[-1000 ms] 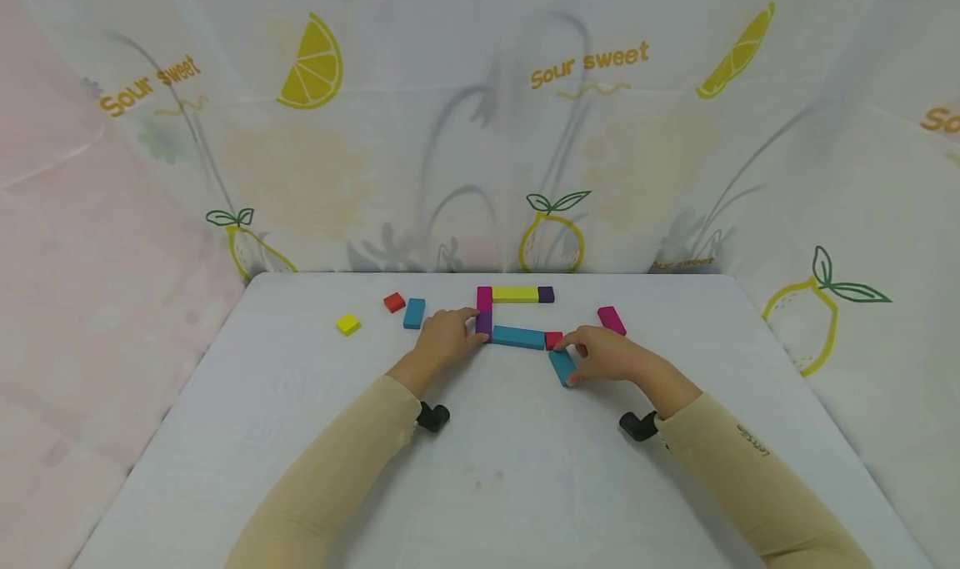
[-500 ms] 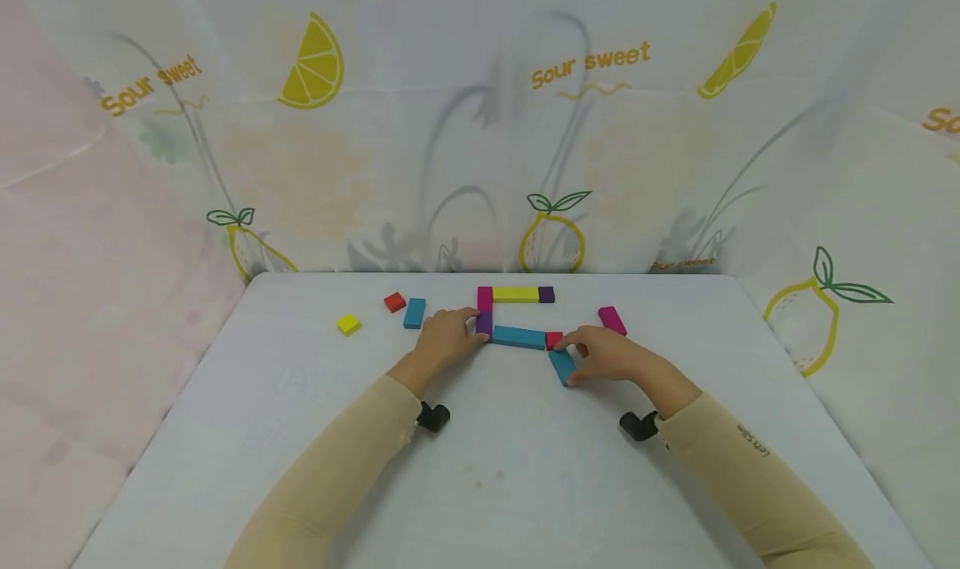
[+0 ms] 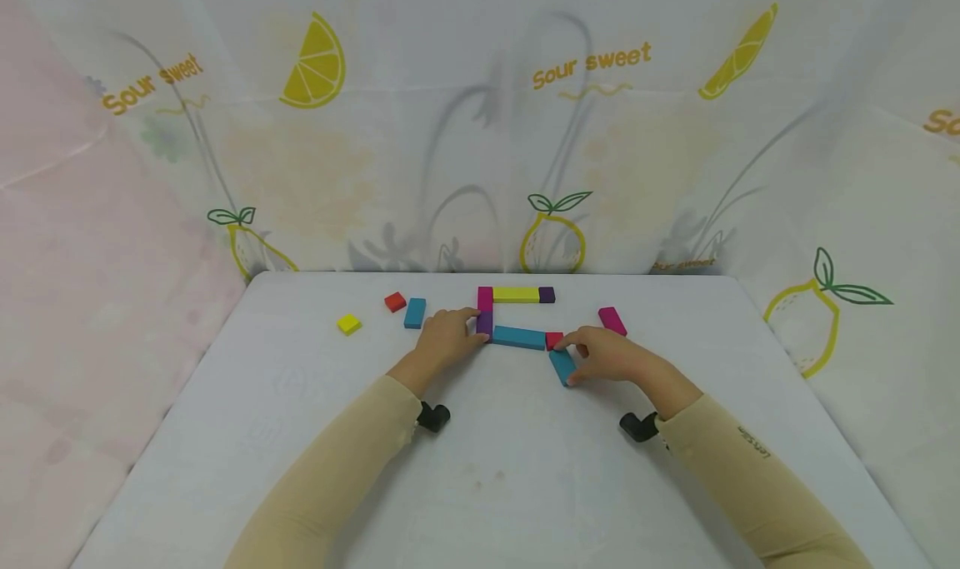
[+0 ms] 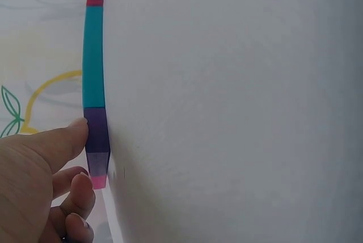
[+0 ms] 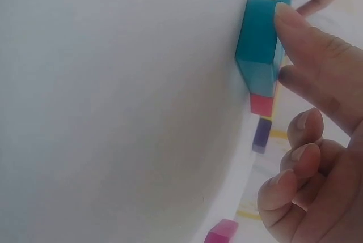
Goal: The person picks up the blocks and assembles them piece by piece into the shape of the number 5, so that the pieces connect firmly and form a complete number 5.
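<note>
My left hand (image 3: 447,336) holds the purple block (image 3: 484,326) between thumb and index finger, the thumb at its near end. This block stands in line with a magenta block (image 3: 485,297) behind it. From its near end a long blue block (image 3: 519,337) runs right to a small red block (image 3: 554,341). My right hand (image 3: 606,354) pinches a shorter blue block (image 5: 260,33), thumb near one end and index finger towards the red block. That blue block lies slanted, its far end close to the red one. The right hand's other fingers are curled in the right wrist view.
A yellow block (image 3: 516,295) extends right from the magenta block to a small dark purple block (image 3: 547,295). Loose at left lie a yellow block (image 3: 348,325), an orange-red block (image 3: 395,301) and a blue block (image 3: 415,313). Another magenta block (image 3: 612,321) lies behind the right hand.
</note>
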`<state>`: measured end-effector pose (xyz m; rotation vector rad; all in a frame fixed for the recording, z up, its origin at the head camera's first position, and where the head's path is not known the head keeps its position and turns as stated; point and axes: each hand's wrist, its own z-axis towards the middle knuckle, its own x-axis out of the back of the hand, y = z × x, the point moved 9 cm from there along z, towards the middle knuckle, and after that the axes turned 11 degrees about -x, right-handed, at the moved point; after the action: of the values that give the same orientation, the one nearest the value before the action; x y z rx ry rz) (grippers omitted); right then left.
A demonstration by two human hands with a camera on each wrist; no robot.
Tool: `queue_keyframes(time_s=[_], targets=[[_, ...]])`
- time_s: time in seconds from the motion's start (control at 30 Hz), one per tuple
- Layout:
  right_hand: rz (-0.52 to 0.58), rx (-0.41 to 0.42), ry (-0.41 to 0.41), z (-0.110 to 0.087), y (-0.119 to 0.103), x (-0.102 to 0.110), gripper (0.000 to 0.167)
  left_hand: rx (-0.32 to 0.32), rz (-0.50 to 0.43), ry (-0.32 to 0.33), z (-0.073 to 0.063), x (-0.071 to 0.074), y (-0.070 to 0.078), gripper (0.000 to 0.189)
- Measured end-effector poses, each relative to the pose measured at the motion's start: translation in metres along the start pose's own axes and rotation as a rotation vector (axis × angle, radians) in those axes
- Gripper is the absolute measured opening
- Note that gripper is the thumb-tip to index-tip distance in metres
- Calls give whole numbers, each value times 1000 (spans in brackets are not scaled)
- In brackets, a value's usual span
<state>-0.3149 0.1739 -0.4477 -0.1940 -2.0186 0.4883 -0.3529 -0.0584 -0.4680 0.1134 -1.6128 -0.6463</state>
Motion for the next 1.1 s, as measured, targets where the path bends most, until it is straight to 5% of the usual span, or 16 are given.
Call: queue_keyframes(time_s=[0.47,0.77,1.1], targets=[[40,51,50,-5,5,12,50,28,-34,0,-3,2,-7,59],[31,79,153,-12,11,33,40,35,-51,22,-10,17,-14,57],[60,122,285,-15,25,56,35,35,-68,79,-13,40,-38,56]])
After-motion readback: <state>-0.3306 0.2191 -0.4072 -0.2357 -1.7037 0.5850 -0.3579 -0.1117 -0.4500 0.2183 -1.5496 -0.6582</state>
